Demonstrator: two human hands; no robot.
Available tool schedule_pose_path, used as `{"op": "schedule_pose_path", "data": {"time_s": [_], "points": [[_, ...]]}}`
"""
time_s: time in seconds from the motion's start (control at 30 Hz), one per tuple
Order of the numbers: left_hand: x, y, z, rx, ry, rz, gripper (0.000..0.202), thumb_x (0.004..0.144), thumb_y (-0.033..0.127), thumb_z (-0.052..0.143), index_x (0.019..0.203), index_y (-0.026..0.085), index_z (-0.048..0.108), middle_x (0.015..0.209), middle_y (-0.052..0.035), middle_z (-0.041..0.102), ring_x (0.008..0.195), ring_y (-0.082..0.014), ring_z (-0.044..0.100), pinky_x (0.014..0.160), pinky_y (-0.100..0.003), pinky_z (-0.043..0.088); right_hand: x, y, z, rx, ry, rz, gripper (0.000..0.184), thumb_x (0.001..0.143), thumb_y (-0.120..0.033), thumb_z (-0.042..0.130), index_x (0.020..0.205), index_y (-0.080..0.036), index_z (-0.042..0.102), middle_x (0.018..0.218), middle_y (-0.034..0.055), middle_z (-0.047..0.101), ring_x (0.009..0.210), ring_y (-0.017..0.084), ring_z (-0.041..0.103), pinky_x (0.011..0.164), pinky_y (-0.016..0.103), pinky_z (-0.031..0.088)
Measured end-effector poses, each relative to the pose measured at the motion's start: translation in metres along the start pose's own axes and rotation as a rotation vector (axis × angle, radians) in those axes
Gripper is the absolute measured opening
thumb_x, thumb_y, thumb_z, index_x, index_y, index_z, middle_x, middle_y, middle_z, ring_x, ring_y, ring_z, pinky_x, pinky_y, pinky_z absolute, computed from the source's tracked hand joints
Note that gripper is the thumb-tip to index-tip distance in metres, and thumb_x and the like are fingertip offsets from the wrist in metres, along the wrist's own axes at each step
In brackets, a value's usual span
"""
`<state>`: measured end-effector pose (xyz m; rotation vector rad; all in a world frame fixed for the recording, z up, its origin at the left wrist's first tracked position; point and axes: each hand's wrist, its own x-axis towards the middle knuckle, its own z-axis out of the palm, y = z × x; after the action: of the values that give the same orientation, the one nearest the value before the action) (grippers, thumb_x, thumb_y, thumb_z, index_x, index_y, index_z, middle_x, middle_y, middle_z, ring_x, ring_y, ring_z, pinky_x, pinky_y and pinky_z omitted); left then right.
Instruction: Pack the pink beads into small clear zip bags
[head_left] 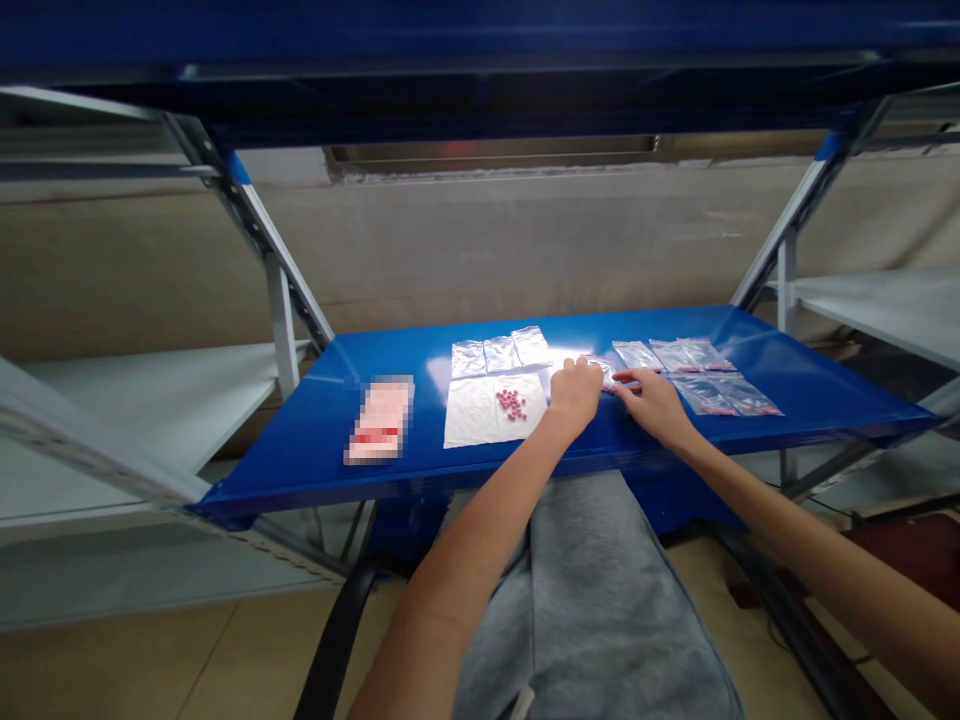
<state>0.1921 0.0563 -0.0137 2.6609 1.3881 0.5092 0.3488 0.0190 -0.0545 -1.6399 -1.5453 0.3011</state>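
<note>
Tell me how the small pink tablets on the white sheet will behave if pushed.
The pink tablets look round, so they would probably roll or scatter. Being small, they are likely light and easy to knock apart.

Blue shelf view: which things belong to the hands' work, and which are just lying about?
In use: left hand, right hand, small clear bag, pink tablets on white paper, other clear bags, silvery pouches.
Apparently lying about: blurred pinkish packet, white side shelves.

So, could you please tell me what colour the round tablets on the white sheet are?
The tablets are pinkish red, clearest in the head view.
</note>
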Motion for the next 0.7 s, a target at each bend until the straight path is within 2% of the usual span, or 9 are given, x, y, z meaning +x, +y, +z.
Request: {"op": "schedule_pose_path", "data": {"time_s": [0.13,0.2,0.27,0.37,0.43,0.5,0.57,0.6,0.7], "points": [[-0.016,-0.005,-0.010,-0.066,0.073,-0.060,0.036,0.099,0.003,0.041,0.112,0.015,0.072,0.115,-0.0190,0.066,0.114,-0.0305,0.062,0.089,-0.038,0.054,0.007,-0.014,-0.003,0.520,-0.009,0.354,0.024,0.078,-0.020,0.071,0.101,-0.018,0.067,0.096,0.0088,0.069,0.070,0.020,0.071,0.063,0.037,0.063],[-0.024,-0.009,-0.014,-0.139,0.161,-0.077,0.034,0.098,0.003,0.042,0.110,0.016,0.071,0.115,-0.0177,0.065,0.113,-0.0299,0.061,0.088,-0.037,0.053,0.010,-0.023,-0.001,0.761,-0.060,0.452,0.020,0.078,-0.020,0.074,0.095,-0.019,0.063,0.084,0.0071,0.068,0.074,0.023,0.074,0.064,0.036,0.065],[-0.031,-0.014,-0.018,-0.230,0.245,-0.060,0.032,0.097,0.003,0.044,0.106,0.017,0.071,0.113,-0.0150,0.064,0.110,-0.0269,0.062,0.089,-0.035,0.052,0.014,-0.034,0.002,0.946,-0.124,0.509,0.017,0.081,-0.020,0.074,0.091,-0.020,0.061,0.082,0.0087,0.070,0.079,0.024,0.076,0.067,0.036,0.067],[-0.043,-0.022,-0.024,-0.400,0.338,-0.038,0.030,0.096,0.002,0.047,0.102,0.018,0.071,0.110,-0.0122,0.065,0.101,-0.0228,0.064,0.092,-0.034,0.051,0.023,-0.051,0.008,1.091,-0.145,0.561,0.015,0.083,-0.013,0.071,0.091,-0.020,0.060,0.087,0.0092,0.073,0.077,0.020,0.075,0.068,0.032,0.067],[-0.053,-0.027,-0.030,-0.519,0.399,-0.074,0.027,0.096,0.003,0.049,0.098,0.019,0.071,0.109,-0.0117,0.067,0.099,-0.0223,0.066,0.093,-0.035,0.051,0.032,-0.064,0.013,1.127,-0.130,0.585,0.025,0.077,-0.004,0.071,0.093,-0.020,0.059,0.087,0.0059,0.073,0.074,0.017,0.074,0.070,0.029,0.067],[-0.063,-0.032,-0.036,-0.661,0.460,-0.167,0.023,0.096,0.006,0.053,0.098,0.021,0.070,0.107,-0.0106,0.070,0.096,-0.0219,0.068,0.092,-0.036,0.052,0.039,-0.079,0.019,1.156,-0.139,0.581,0.035,0.072,0.002,0.072,0.095,-0.021,0.059,0.088,0.0043,0.074,0.078,0.016,0.074,0.073,0.028,0.066],[-0.072,-0.038,-0.041,-0.859,0.496,-0.287,0.015,0.098,0.016,0.059,0.108,0.023,0.068,0.104,-0.0089,0.073,0.092,-0.0212,0.072,0.090,-0.036,0.054,0.044,-0.096,0.026,1.188,-0.163,0.547,0.039,0.070,0.002,0.072,0.098,-0.022,0.059,0.092,0.0049,0.075,0.086,0.018,0.076,0.076,0.028,0.066],[-0.076,-0.041,-0.043,-0.975,0.503,-0.336,0.019,0.098,0.024,0.064,0.117,0.024,0.065,0.103,-0.0083,0.075,0.090,-0.0212,0.073,0.088,-0.036,0.056,0.046,-0.105,0.031,1.206,-0.168,0.525,0.040,0.070,0.002,0.072,0.099,-0.022,0.059,0.093,0.0052,0.076,0.090,0.018,0.076,0.078,0.028,0.066],[-0.086,-0.049,-0.048,-1.274,0.526,-0.400,0.049,0.091,0.039,0.075,0.134,0.024,0.056,0.103,-0.0082,0.078,0.092,-0.0219,0.076,0.083,-0.033,0.058,0.043,-0.131,0.045,1.226,-0.146,0.430,0.039,0.071,-0.001,0.072,0.100,-0.024,0.058,0.097,0.0049,0.075,0.098,0.019,0.076,0.084,0.029,0.066]]}}
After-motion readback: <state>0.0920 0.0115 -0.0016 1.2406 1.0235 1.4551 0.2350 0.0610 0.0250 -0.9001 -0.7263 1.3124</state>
